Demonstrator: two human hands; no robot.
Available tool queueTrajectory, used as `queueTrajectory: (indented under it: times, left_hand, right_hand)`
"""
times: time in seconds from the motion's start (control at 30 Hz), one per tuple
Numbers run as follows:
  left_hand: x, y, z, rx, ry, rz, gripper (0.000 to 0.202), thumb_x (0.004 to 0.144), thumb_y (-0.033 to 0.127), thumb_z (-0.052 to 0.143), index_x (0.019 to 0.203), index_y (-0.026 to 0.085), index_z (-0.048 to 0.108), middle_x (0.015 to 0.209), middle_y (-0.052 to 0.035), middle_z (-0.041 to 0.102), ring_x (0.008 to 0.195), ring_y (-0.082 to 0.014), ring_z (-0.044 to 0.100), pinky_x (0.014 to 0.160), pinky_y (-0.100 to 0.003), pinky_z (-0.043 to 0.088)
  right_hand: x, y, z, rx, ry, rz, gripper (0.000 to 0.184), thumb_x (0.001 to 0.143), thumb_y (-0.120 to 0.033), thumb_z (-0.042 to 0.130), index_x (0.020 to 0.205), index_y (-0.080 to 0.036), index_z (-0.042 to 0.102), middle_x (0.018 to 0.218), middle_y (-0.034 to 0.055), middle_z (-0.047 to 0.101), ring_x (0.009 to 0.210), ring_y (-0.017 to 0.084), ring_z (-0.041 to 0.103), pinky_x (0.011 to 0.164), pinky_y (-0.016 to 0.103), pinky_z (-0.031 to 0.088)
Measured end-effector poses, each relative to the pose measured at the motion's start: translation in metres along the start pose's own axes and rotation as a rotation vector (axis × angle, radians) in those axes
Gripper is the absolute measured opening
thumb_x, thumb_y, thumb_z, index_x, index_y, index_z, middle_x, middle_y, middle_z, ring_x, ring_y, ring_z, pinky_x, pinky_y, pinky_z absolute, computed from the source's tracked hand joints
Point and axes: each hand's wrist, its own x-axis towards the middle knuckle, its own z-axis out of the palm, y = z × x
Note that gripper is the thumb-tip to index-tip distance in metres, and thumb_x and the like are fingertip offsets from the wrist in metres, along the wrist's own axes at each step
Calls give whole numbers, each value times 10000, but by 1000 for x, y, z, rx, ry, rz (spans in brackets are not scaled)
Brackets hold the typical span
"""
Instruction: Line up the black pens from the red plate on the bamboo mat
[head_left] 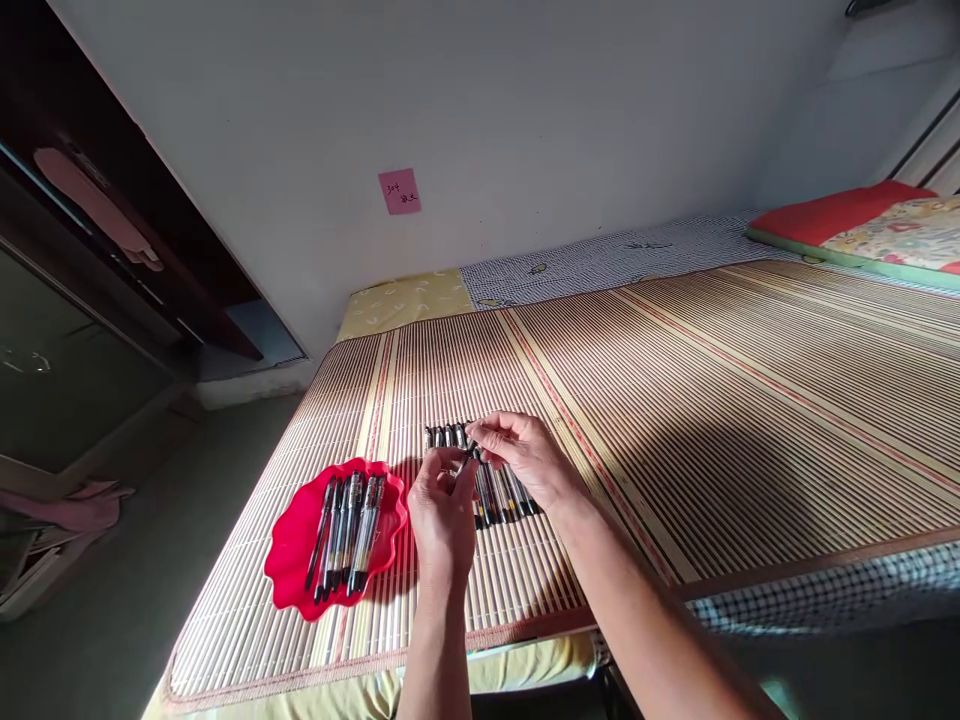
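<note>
Both of my hands meet over a row of pens [491, 497] lying side by side on the bamboo mat. My left hand [444, 500] pinches a dark, slim pen [466, 460], most of it covered by the fingers. The fingers of my right hand [525, 450] close on the upper end of the same pen. To the left of my hands stands a red scalloped plate [289, 545]. Several clear-barrelled pens with black caps [349, 535] lie in it, roughly parallel. My hands and wrists hide part of the row beneath.
The striped bamboo mat [712, 400] covers a bed against a white wall [562, 120]. A pink note [400, 191] is stuck on the wall. Folded red and floral bedding [862, 225] lies at the far right. The bed's front edge runs below my forearms.
</note>
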Motion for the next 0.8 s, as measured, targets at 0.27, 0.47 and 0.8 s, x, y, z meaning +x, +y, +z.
queueTrajectory:
  times: [0.27,0.47,0.8]
  left_hand:
    - [0,-1,3,-73,-133,-60,234,824,414,790,854,204,690,537,41,582,459,-121,480,507,-226,338]
    - [3,3,-8,-298,-472,-137,394,871,544,735,837,152,722,554,55,429,532,-100,365,550,-234,304]
    - [-4,6,7,-379,-364,-165,480,736,476,886,798,219,485,564,96,497,396,-53,408,413,-182,282]
  right_hand:
    - [-2,3,1,-7,62,-68,365,751,-572,831,758,-219,740,797,17,698,670,143,599,681,304,516]
    - [-9,-6,-7,94,-61,-30,308,781,-500,835,789,-204,753,660,-13,624,613,127,562,617,276,481]
    - [-12,-14,-22,24,-104,-16,261,786,-458,822,805,-205,759,755,7,654,684,133,525,688,293,455]
